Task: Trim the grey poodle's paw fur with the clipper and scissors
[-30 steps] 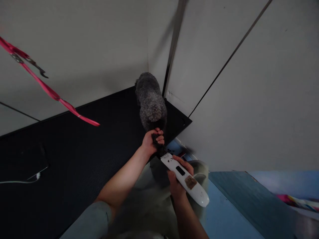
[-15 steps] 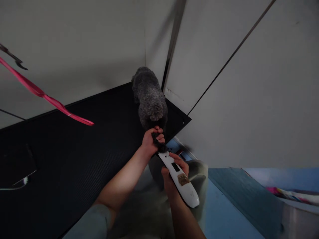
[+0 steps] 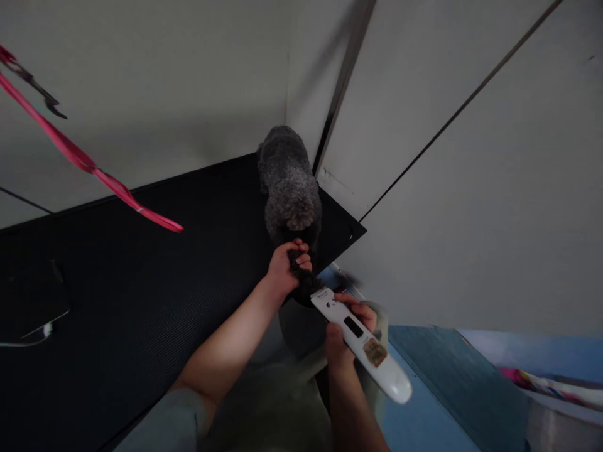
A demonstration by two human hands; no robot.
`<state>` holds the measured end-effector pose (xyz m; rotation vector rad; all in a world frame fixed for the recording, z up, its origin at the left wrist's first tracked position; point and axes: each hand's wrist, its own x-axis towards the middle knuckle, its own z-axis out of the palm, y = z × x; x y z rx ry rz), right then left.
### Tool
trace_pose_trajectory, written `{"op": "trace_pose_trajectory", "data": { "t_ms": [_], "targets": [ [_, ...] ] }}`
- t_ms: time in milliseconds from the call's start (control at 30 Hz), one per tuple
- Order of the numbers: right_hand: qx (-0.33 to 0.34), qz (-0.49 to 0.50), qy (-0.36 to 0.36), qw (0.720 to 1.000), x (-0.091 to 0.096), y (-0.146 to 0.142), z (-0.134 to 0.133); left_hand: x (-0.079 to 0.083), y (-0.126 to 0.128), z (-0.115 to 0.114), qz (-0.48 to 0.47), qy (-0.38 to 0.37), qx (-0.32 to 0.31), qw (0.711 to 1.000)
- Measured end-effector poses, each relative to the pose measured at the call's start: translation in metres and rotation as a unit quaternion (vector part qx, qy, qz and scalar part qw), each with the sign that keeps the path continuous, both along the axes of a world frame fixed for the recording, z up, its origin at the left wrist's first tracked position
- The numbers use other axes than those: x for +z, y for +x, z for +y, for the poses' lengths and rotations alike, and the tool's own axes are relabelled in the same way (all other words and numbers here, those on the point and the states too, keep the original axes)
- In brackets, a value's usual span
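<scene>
A curly grey dog (image 3: pixel 291 179) stands at the far corner of the black table (image 3: pixel 155 282), its head lowered toward me. My left hand (image 3: pixel 285 267) is closed around one of its dark paws (image 3: pixel 298 260). In my right hand (image 3: pixel 348 326) is a white hair clipper (image 3: pixel 365 342) with a dark oval panel and a brown patch on its body. The clipper's blade end points up and left, close to the dark fur below the paw. Whether the blade touches the fur is hard to make out.
A pink strap (image 3: pixel 89 163) hangs at the left, beside a dark metal clip (image 3: pixel 44 94). Pale walls (image 3: pixel 471 207) stand behind and to the right of the table. At lower right are a blue-green board (image 3: pixel 452 376) and a pale bin (image 3: pixel 565 420).
My right hand and the clipper have shifted right and slightly down, away from the paw. My left hand keeps its hold on the paw. The view has turned slightly.
</scene>
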<state>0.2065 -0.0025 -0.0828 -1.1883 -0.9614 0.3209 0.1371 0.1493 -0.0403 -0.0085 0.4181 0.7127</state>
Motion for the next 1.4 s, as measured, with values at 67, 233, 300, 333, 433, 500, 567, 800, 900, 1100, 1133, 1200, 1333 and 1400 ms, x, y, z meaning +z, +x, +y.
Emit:
{"op": "trace_pose_trajectory", "data": {
  "t_ms": [67,233,300,333,433,500,567,800,900,1100,1133,1200,1333,1400],
  "targets": [
    [0.034,0.016,0.003,0.999,0.007,0.008,0.003,-0.001,-0.002,0.001,0.006,-0.003,-0.005,1.0],
    [0.082,0.031,-0.014,0.996,0.012,0.011,0.012,-0.005,-0.006,0.005,0.002,0.002,-0.014,1.0],
    [0.071,0.041,-0.023,0.996,0.01,0.011,0.016,-0.007,-0.007,0.006,0.006,0.003,-0.016,1.0],
    [0.07,0.051,-0.029,0.996,0.009,0.012,0.017,-0.008,-0.007,0.006,0.007,0.004,-0.017,1.0],
    [0.058,0.082,-0.029,0.995,0.001,0.012,0.021,-0.01,-0.008,0.008,0.007,0.005,-0.02,1.0],
    [0.056,0.119,-0.02,0.991,-0.006,0.011,0.024,-0.011,-0.009,0.009,0.005,0.004,-0.022,1.0],
    [0.08,0.184,-0.016,0.98,-0.014,0.007,0.027,-0.011,-0.01,0.01,-0.004,0.002,-0.026,1.0],
    [0.181,0.287,-0.013,0.941,-0.029,-0.006,0.026,-0.011,-0.016,0.014,-0.02,-0.007,-0.028,0.999],
    [0.175,0.28,-0.038,0.943,-0.025,-0.002,0.018,-0.01,-0.015,0.014,-0.012,-0.005,-0.028,1.0],
    [0.1,0.071,-0.034,0.992,0.0,0.017,0.002,-0.01,-0.011,0.014,0.001,0.0,-0.031,1.0],
    [0.109,0.001,-0.042,0.993,0.003,0.019,0.0,-0.01,-0.01,0.014,0.003,0.003,-0.032,0.999],
    [0.136,-0.126,-0.066,0.981,0.01,0.021,-0.002,-0.009,-0.009,0.015,0.008,0.008,-0.034,0.999],
    [0.149,-0.224,-0.063,0.961,0.02,0.019,-0.001,-0.008,-0.009,0.016,0.021,0.015,-0.031,0.999],
    [0.166,-0.237,-0.071,0.955,0.025,0.017,0.002,-0.008,-0.009,0.016,0.03,0.021,-0.028,0.999]
  ]
}}
